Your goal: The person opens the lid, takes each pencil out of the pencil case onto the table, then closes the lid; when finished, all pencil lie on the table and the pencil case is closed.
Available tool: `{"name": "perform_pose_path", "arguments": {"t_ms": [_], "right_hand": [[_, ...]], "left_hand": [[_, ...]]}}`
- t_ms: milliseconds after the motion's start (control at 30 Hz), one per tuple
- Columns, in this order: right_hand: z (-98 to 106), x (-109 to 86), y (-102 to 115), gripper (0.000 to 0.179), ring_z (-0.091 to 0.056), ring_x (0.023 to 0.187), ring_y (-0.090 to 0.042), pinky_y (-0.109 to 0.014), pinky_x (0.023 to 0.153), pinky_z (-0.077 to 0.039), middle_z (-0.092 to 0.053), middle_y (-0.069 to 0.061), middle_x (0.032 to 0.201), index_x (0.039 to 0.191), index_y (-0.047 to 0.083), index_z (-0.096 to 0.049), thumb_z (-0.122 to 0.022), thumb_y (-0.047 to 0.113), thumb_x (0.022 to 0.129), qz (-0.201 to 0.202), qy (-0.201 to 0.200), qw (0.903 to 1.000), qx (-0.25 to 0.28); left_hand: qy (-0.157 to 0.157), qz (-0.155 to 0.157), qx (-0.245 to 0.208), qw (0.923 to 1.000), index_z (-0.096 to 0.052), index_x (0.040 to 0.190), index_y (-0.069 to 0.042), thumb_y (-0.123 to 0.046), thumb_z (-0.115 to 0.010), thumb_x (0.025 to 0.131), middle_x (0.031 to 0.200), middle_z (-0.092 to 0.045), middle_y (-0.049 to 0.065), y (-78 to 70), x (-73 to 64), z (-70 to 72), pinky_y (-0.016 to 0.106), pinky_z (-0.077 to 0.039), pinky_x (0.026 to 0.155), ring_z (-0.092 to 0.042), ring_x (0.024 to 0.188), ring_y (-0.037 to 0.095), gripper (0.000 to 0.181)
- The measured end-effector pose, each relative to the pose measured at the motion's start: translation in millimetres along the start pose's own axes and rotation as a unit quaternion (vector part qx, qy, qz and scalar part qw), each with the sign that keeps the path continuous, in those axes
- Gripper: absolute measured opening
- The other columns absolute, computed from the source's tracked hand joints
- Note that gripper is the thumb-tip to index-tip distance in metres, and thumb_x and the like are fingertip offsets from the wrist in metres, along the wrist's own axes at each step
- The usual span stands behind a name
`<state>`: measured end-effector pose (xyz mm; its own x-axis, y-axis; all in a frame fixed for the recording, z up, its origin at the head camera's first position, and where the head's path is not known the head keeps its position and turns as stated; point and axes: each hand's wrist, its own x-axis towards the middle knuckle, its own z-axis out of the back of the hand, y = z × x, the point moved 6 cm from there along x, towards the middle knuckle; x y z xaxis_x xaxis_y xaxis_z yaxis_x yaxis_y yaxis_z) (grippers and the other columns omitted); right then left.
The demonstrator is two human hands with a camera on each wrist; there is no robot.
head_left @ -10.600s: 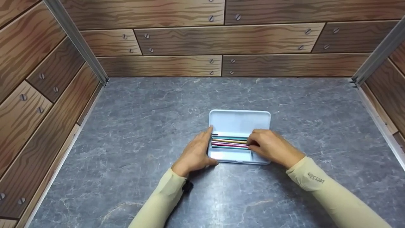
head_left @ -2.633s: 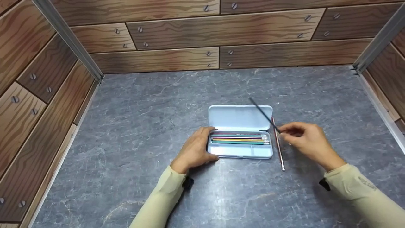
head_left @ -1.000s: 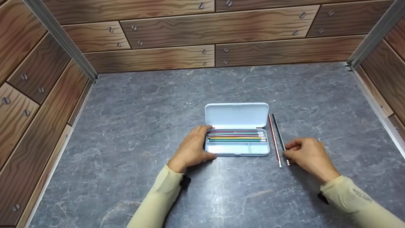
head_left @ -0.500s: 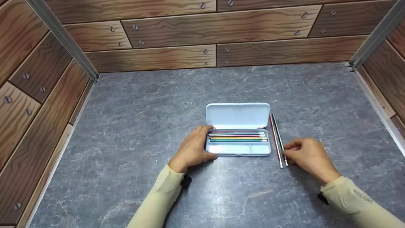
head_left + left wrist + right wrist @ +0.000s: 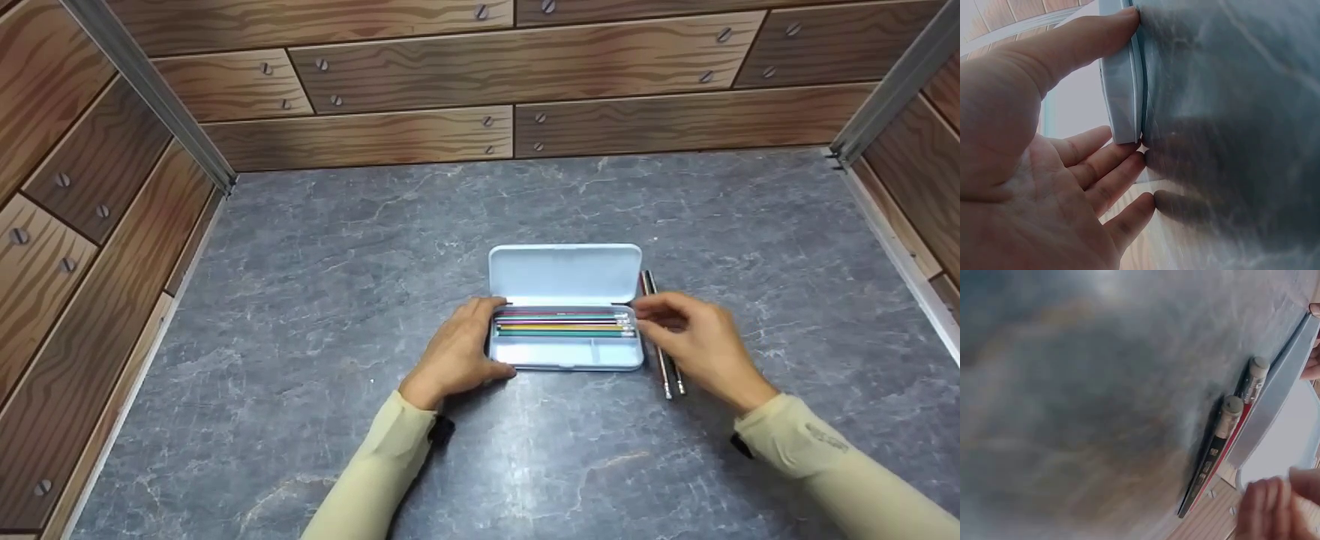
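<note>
A pale blue pencil case (image 5: 619,354) lies with its lid (image 5: 566,274) raised at the back. Several coloured pencils (image 5: 559,328) lie side by side in its rear compartment, eraser ends to the right. My left hand (image 5: 454,356) holds the case's left end, thumb at the front corner and fingers along the side; the left wrist view shows the thumb on the case wall (image 5: 1120,95). My right hand (image 5: 697,345) hovers at the case's right edge, fingertips close to the eraser ends. Under it lie a red pencil (image 5: 665,379) and a black pencil (image 5: 1207,461), partly covered in the head view.
The grey marbled tabletop (image 5: 337,262) extends around the case. Wood-patterned panels (image 5: 405,135) stand at the back and both sides, with metal posts (image 5: 150,97) at the rear corners.
Earlier my right hand took the black pencil out and laid it beside the red one, sliding it closer. Now it has let go and moved up-left to the case. My left hand stays put.
</note>
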<state>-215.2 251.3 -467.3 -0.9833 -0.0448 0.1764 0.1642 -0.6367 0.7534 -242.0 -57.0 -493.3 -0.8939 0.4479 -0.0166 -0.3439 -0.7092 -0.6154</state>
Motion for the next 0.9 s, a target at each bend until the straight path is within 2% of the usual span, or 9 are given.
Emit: {"name": "perform_pose_path", "arguments": {"t_ms": [67, 133, 267, 333, 567, 900], "right_hand": [[-9, 4.0, 6, 0.029, -0.07, 0.097, 0.009, -0.005, 0.089, -0.056, -0.084, -0.017, 0.117, 0.124, 0.001, -0.081, -0.083, -0.002, 0.096, 0.024, 0.019, 0.9992, 0.028], [-16, 6.9, 11, 0.03, -0.075, 0.1, 0.0, -0.007, 0.091, -0.058, -0.084, -0.017, 0.118, 0.125, 0.0, -0.08, -0.083, -0.004, 0.095, 0.037, 0.035, 0.9978, 0.043], [-27, 11.5, 15, 0.031, -0.081, 0.106, -0.024, -0.017, 0.095, -0.063, -0.083, -0.017, 0.12, 0.126, 0.0, -0.08, -0.081, -0.006, 0.096, 0.045, 0.061, 0.996, 0.047], [-32, 13.8, 14, 0.03, -0.081, 0.108, -0.031, -0.022, 0.097, -0.065, -0.083, -0.016, 0.121, 0.126, 0.001, -0.08, -0.081, -0.006, 0.097, 0.046, 0.076, 0.9955, 0.033], [-40, 23.9, 11, 0.027, -0.081, 0.105, -0.028, -0.031, 0.093, -0.066, -0.084, -0.012, 0.119, 0.123, 0.004, -0.081, -0.082, -0.001, 0.097, 0.07, 0.126, 0.9892, -0.027], [-47, 33.8, 24, 0.019, -0.08, 0.094, -0.022, -0.039, 0.087, -0.067, -0.085, -0.007, 0.106, 0.113, 0.006, -0.085, -0.084, 0.0, 0.095, 0.143, 0.174, 0.9695, -0.097]], "left_hand": [[0.002, 0.003, -0.002, 1.0, -0.048, 0.163, -0.004, -0.022, -0.101, 0.08, 0.155, -0.062, 0.016, 0.2, 0.1, -0.3, 0.053, -0.048, 0.127, -0.059, 0.144, 0.036, 0.099], [0.002, 0.003, -0.003, 1.0, -0.048, 0.163, -0.004, -0.021, -0.101, 0.08, 0.154, -0.062, 0.016, 0.2, 0.1, -0.8, 0.053, -0.047, 0.127, -0.059, 0.144, 0.036, 0.099], [0.002, -0.001, 0.0, 1.0, -0.049, 0.162, -0.005, -0.022, -0.101, 0.08, 0.154, -0.062, 0.016, 0.4, -0.6, -2.4, 0.053, -0.048, 0.126, -0.059, 0.144, 0.036, 0.099], [0.001, 0.0, 0.001, 1.0, -0.049, 0.162, -0.005, -0.022, -0.102, 0.079, 0.154, -0.062, 0.016, 0.6, -0.8, -2.8, 0.053, -0.048, 0.126, -0.059, 0.144, 0.036, 0.099], [0.0, 0.001, 0.001, 1.0, -0.049, 0.162, -0.006, -0.022, -0.102, 0.079, 0.155, -0.062, 0.016, 1.8, -0.6, -3.7, 0.053, -0.048, 0.127, -0.059, 0.145, 0.036, 0.1], [-0.005, -0.003, 0.001, 1.0, -0.05, 0.161, -0.004, -0.021, -0.101, 0.079, 0.154, -0.062, 0.017, 5.3, 1.4, -3.6, 0.054, -0.049, 0.126, -0.06, 0.143, 0.037, 0.098]]}}
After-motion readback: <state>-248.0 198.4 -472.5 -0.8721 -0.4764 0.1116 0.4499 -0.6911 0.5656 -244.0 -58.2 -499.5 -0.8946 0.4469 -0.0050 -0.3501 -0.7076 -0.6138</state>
